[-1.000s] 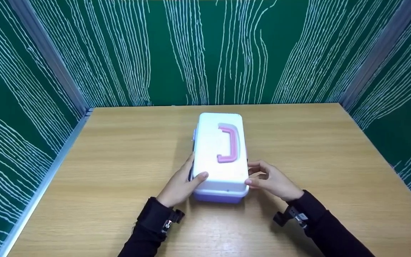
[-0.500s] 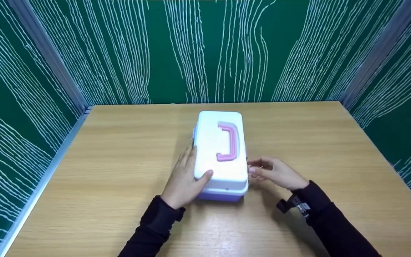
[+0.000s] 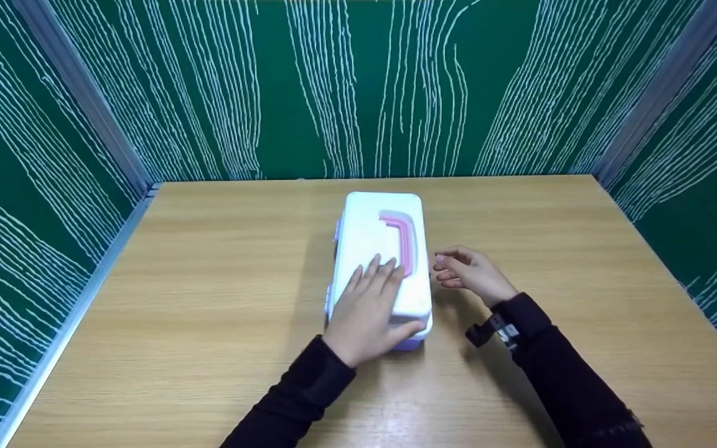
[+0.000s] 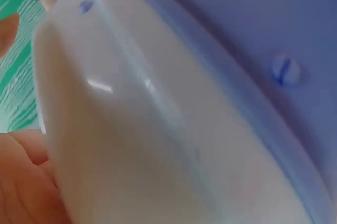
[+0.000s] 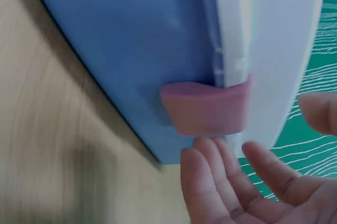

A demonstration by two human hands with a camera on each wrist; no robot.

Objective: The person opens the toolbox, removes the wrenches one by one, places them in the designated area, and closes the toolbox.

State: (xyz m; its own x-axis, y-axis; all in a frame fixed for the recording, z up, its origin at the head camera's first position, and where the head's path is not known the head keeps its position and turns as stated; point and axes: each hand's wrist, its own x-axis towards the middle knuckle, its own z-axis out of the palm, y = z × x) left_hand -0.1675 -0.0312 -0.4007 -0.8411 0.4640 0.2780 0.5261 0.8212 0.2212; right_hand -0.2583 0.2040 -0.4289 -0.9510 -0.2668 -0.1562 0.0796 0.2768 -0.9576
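Note:
A storage box with a white lid (image 3: 368,233) and a lavender-blue base (image 5: 126,40) stands closed on the table. A pink carrying handle (image 3: 405,239) lies folded down in the lid. My left hand (image 3: 368,317) rests on the near part of the lid, fingers spread, fingertips reaching the handle's near end; part of that hand also shows in the left wrist view. Beside the box's right side is my right hand (image 3: 473,274), its fingers loosely bent. In the right wrist view, its fingertips are close to a pink latch (image 5: 208,108) that bridges lid and base; whether they touch is unclear.
The wooden table (image 3: 221,261) extends around the box. Green panels with white wavy lines (image 3: 371,87) enclose its back and sides, with grey metal posts (image 3: 84,93) at the corners. Hinges (image 3: 328,298) show along the box's left side.
My left hand has shifted from the box's left side onto the top of the lid. My right hand has moved farther along the right side, away from the near corner.

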